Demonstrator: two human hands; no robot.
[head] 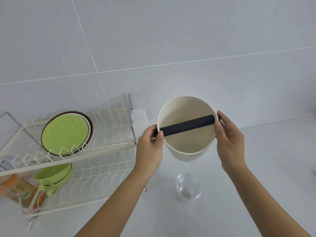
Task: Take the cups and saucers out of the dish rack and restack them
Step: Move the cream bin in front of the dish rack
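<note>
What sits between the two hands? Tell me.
In the head view, a cream round bin with a black bar across its mouth lies between the left hand and right hand, which grip its sides.

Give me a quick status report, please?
Both hands holding cream bucket. Saucers, cups still racked. Glass bowl below bucket.

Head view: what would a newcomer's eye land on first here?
First, the cream bucket with a black bar across its mouth, held up in the middle of the frame by the left hand and right hand at the bar's ends. Next, the bright green saucers standing on the upper tier of the white dish rack at left, with green cups on the tier below. A clear glass bowl sits on the counter beneath the bucket.
</note>
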